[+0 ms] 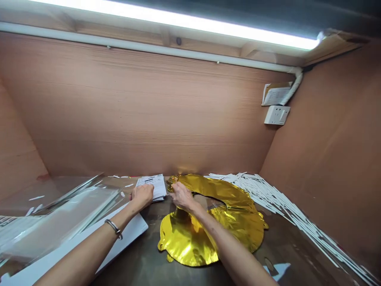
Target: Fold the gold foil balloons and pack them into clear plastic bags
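Observation:
My left hand (142, 197), with a metal bangle (114, 228) on its wrist, rests at the edge of a small stack of printed paper sheets (151, 186) and grips it. My right hand (181, 196) pinches the upper end of a crumpled, flat gold foil balloon (187, 242). The balloon lies on the tabletop in a curved shape with a hole in its middle. My right forearm covers part of it.
Clear plastic sleeves (59, 214) lie at the left, over a white board (125, 234). Many thin white sticks (282, 202) fan out along the right wall. A wall socket (276, 115) and a lit tube lamp (190, 26) sit above the dark tabletop (133, 266).

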Tool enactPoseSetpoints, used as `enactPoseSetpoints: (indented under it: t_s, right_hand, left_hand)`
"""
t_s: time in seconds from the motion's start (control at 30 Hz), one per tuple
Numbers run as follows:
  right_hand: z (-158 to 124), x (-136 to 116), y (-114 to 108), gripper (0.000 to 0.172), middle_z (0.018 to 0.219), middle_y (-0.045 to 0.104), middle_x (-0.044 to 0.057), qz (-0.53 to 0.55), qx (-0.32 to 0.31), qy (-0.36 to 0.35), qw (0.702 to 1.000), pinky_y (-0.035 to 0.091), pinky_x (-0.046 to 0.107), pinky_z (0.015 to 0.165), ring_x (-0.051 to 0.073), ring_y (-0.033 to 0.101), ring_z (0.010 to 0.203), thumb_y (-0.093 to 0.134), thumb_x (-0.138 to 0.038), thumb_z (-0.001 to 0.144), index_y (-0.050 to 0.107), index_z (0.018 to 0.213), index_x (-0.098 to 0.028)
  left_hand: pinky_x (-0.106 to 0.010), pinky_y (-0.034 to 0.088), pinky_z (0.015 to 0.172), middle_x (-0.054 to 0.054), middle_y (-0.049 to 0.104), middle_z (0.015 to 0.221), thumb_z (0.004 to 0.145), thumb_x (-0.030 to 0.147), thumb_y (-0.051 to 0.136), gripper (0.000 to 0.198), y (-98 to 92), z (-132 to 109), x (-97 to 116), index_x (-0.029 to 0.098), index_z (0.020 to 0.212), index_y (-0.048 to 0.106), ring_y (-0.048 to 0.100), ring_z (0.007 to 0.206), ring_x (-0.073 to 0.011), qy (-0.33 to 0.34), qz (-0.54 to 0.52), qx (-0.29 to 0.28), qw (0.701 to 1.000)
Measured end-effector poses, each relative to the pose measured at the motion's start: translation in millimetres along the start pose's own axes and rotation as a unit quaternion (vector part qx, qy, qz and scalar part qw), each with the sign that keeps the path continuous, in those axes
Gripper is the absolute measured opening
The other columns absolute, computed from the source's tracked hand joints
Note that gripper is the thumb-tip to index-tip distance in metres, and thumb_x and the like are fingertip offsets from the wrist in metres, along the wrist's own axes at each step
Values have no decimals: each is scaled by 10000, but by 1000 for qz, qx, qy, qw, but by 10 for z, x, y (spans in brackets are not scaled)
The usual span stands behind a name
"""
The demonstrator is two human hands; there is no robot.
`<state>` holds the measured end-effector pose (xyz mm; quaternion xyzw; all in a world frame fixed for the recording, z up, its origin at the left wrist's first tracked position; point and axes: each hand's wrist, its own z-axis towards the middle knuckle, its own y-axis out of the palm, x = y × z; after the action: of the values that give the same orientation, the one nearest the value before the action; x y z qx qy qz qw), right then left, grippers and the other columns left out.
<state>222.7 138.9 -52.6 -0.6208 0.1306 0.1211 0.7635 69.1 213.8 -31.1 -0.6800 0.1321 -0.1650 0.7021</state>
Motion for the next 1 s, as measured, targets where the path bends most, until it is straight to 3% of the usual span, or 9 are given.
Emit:
enactPoseSetpoints:
  t_s: [0.1, 0.2, 0.3, 0.37, 0.43, 0.5, 0.7, 0.87, 1.0]
  right_hand:
    - [-456, 553, -391, 338, 1012, 534, 64, 6, 33, 1, 999, 360, 270, 812, 178, 462, 961, 454, -374, 801, 553, 1075, -203]
    - [-997, 1275, -701, 444, 1068, 525, 92, 7, 43, 31, 999, 337, 346, 858, 235, 430, 1011, 552, -417, 721, 559, 1095, -178]
    - [-1438, 1861, -832, 487, 1067, 538, 104, 12, 42, 67, 997, 345, 377, 848, 269, 445, 997, 644, -390, 620, 599, 1053, -172]
    - [-1608, 2085, -820, 406, 996, 568, 83, 22, 44, 76, 996, 374, 341, 808, 242, 489, 932, 647, -359, 616, 638, 981, -180]
    - [-1673, 2189, -760, 271, 886, 586, 56, 34, 52, 77, 995, 399, 291, 741, 193, 527, 831, 608, -330, 661, 669, 882, -184]
    - [-1666, 2213, -686, 178, 769, 578, 34, 41, 67, 76, 994, 402, 257, 682, 157, 535, 741, 558, -295, 706, 673, 771, -177]
    - [-1571, 2150, -562, 114, 675, 555, 16, 22, 128, 86, 988, 363, 255, 651, 158, 507, 710, 517, -207, 701, 560, 599, -179]
    - [-1565, 2239, -748, 155, 748, 592, 40, -2, 181, 165, 970, 350, 258, 667, 174, 520, 757, 464, -292, 744, 556, 672, -190]
    - [-1650, 2388, -971, 278, 656, 599, 76, -20, 199, 282, 938, 307, 264, 530, 184, 524, 613, 395, -363, 773, 575, 687, -169]
  left_hand:
    - [-394, 375, 781, -164, 586, 927, 776, 154, 352, 271, -53, -121, 339, 125, 881, 601, 508, 943, -278, 47, 1, 45, 998]
    - [-347, 354, 829, -122, 570, 961, 818, 262, 361, 273, -6, -282, 879, 154, 921, 589, 484, 974, -239, 135, -20, 62, 989]
    - [-301, 357, 843, -58, 560, 1015, 807, 390, 415, 287, 166, -478, 1514, 220, 975, 573, 476, 992, -202, 238, -46, 53, 969]
    - [-352, 314, 911, -72, 467, 1196, 779, 443, 457, 414, 327, -577, 1892, 226, 1131, 486, 365, 1141, -239, 321, -88, 51, 942]
    - [-429, 245, 961, -103, 340, 1319, 764, 455, 479, 542, 489, -610, 2180, 197, 1232, 387, 237, 1228, -281, 362, -131, 35, 922]
    - [-476, 197, 972, -97, 313, 1342, 764, 427, 487, 547, 618, -576, 2372, 199, 1246, 365, 184, 1249, -294, 378, -164, 24, 911]
    - [-429, 197, 936, -24, 605, 950, 788, 310, 453, 189, 778, -379, 2638, 229, 833, 617, 384, 1086, -250, 336, -207, 7, 919]
    - [-339, 295, 804, -85, 609, 781, 756, 181, 420, 223, 822, -376, 2765, 160, 677, 627, 465, 902, -227, 279, -219, 24, 935]
    - [-323, 307, 785, -93, 592, 796, 753, 155, 408, 208, 818, -418, 2789, 151, 728, 614, 474, 859, -214, 270, -234, 41, 933]
